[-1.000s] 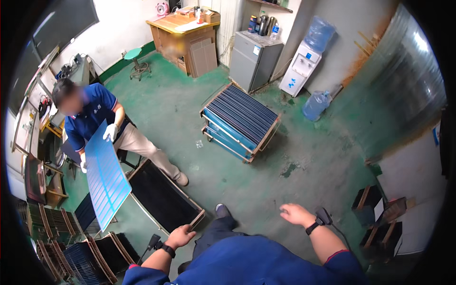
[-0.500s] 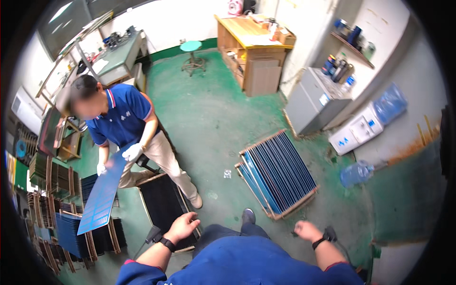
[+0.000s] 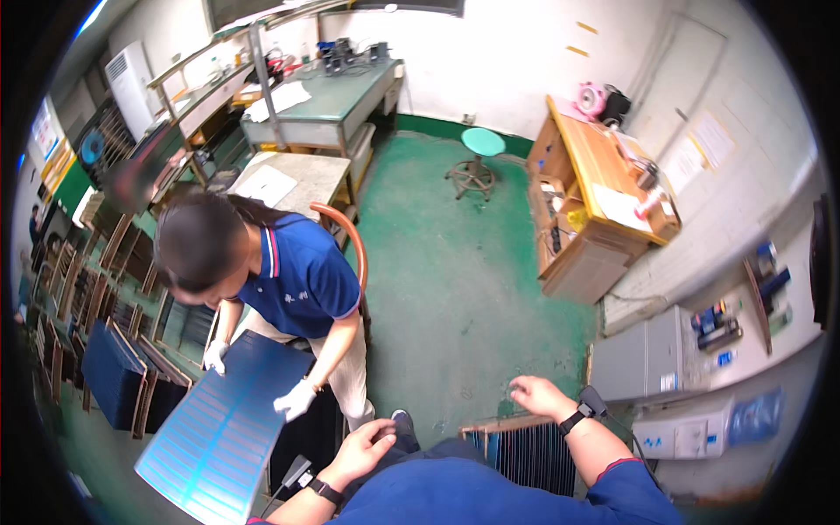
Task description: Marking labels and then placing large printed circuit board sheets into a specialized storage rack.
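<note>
My left hand (image 3: 363,449) is near my waist, fingers loosely stretched out and holding nothing. It is close to a black open rack on the floor, partly hidden behind the panel and the co-worker. My right hand (image 3: 540,396) hangs in the air, its fingers apart with nothing in them. Below it is a wood-framed rack (image 3: 535,455) of upright blue panels, partly hidden by my body and arm. On the left, a seated co-worker (image 3: 302,262) in white gloves holds a large flat blue panel (image 3: 219,429) by two opposite edges, tilted toward me. Neither of my hands touches it.
More panel racks (image 3: 114,376) stand at the left. At the back are a green workbench (image 3: 337,96), a turquoise stool (image 3: 483,143) and a wooden desk (image 3: 604,188). A grey cabinet (image 3: 639,354) and a water dispenser (image 3: 682,433) line the right.
My view has swung left, so the room sits further right. The co-worker leans lower and has brought the blue panel nearer, tilting it flatter. My right hand is raised further forward.
</note>
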`<state>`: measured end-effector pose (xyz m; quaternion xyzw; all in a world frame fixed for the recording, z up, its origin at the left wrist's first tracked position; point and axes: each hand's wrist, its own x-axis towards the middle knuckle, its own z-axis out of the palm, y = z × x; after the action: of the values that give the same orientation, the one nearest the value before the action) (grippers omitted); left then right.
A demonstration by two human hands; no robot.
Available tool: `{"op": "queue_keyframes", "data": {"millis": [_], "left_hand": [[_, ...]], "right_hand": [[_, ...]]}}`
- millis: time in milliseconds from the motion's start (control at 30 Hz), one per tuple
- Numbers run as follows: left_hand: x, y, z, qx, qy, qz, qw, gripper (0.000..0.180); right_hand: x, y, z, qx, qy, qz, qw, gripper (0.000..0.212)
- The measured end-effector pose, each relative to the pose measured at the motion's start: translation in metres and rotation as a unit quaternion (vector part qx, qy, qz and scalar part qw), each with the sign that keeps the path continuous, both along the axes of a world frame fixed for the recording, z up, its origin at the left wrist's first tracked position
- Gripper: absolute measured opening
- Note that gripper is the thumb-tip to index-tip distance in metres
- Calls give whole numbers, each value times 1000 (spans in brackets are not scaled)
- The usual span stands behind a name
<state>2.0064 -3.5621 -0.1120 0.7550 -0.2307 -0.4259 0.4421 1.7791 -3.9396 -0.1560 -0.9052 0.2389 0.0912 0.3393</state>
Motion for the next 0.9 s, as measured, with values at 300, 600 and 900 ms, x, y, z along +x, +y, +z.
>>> {"op": "queue_keyframes", "data": {"millis": [300, 600, 900], "left_hand": [[132, -155, -2, -79, 97, 104, 987, 39], [287, -404, -8, -103, 75, 160, 979, 39], [520, -506, -62, -79, 63, 263, 959, 36]], "right_hand": [[140, -216, -38, 17, 206, 75, 976, 43], [453, -462, 22, 0, 34, 152, 988, 38], [726, -600, 35, -33, -7, 230, 973, 34]]}}
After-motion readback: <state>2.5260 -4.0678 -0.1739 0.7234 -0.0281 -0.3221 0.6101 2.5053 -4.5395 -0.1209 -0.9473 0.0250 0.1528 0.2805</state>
